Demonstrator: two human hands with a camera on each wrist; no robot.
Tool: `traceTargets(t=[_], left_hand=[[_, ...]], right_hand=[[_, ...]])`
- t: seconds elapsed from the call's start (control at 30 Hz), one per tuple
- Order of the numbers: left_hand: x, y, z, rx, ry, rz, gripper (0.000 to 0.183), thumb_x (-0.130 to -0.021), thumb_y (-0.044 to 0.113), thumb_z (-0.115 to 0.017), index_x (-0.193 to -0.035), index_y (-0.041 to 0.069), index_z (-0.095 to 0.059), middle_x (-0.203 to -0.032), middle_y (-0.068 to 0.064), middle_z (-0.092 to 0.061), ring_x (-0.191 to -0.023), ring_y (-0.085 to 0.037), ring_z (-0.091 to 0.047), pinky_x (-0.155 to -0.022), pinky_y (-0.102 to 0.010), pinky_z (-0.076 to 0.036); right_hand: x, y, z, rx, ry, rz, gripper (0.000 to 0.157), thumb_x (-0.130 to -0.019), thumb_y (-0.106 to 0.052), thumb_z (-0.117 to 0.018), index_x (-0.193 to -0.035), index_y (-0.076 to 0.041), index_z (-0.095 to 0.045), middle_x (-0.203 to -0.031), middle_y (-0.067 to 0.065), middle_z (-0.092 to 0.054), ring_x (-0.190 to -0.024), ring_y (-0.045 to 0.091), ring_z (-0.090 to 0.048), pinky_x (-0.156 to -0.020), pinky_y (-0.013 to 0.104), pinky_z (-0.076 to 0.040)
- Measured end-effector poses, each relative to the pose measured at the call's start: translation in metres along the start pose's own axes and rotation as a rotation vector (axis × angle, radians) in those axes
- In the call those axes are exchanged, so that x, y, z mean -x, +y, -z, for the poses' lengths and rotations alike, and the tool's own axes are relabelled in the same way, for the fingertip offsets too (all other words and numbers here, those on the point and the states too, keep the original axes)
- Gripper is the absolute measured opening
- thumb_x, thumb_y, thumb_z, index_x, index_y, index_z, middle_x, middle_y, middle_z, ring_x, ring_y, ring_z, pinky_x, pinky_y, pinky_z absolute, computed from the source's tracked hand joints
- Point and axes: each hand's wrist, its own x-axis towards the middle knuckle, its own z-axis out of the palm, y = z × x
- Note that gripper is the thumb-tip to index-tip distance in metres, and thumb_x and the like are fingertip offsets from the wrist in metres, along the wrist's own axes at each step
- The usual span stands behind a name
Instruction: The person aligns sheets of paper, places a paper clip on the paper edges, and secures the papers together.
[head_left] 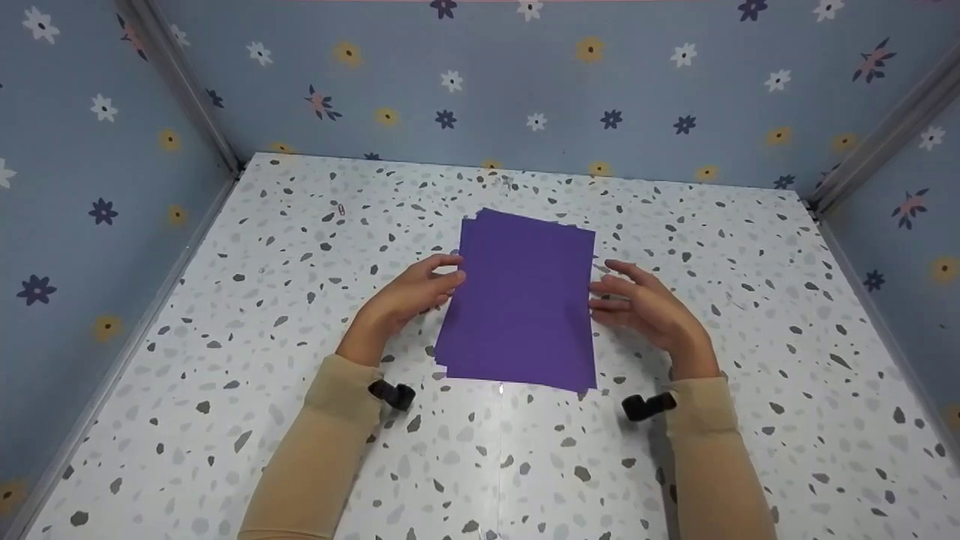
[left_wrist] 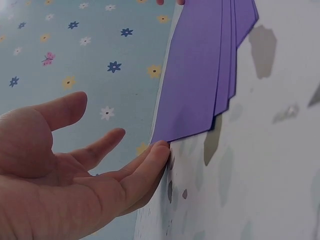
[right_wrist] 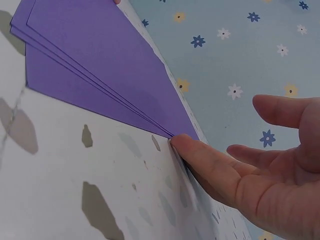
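Note:
Several purple sheets of paper [head_left: 521, 300] lie in a loose stack on the speckled table, their edges fanned out of line at the corners. My left hand [head_left: 420, 289] is at the stack's left edge, and in the left wrist view its fingertips [left_wrist: 161, 149] meet the edge of the sheets while the thumb stays raised. On the opposite side my right hand [head_left: 645, 304] has its fingers at the right edge. The right wrist view shows its fingertips [right_wrist: 181, 142] against the sheets' edge, thumb apart from the paper.
A small paper clip [head_left: 341, 210] lies on the table [head_left: 247, 360] toward the back left. Flower-patterned panels [head_left: 525, 82] stand along the back and both sides. Black wrist cameras, such as the left camera [head_left: 393, 394], sit at the tan sleeves.

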Motion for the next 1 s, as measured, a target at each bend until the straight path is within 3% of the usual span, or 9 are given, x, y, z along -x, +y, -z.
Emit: traceTargets(t=[0.53,1.0], left_hand=[[-0.0002,-0.0006,-0.0006,0.005,0.027,0.012,0.06,-0.11,0.035,-0.059,-0.164,0.015,-0.04,-0.16,-0.014,-0.047,-0.147,-0.031,-0.045,-0.119,-0.046,-0.041],[-0.0032,-0.0032,0.0017,0.082,0.027,-0.003,0.06,-0.111,0.031,-0.058,-0.165,0.013,-0.038,-0.162,-0.017,-0.043,-0.149,-0.031,-0.044,-0.122,-0.041,-0.039]], right_hand=[[-0.002,0.001,-0.0014,0.012,-0.017,0.018,0.075,-0.112,-0.026,-0.058,-0.172,-0.013,-0.016,-0.161,0.024,-0.044,-0.141,0.041,-0.053,-0.111,0.047,-0.051],[-0.0028,0.0006,-0.0019,-0.003,-0.009,0.014,0.076,-0.11,-0.02,-0.061,-0.171,-0.013,-0.017,-0.159,0.025,-0.044,-0.14,0.042,-0.054,-0.112,0.047,-0.051]])
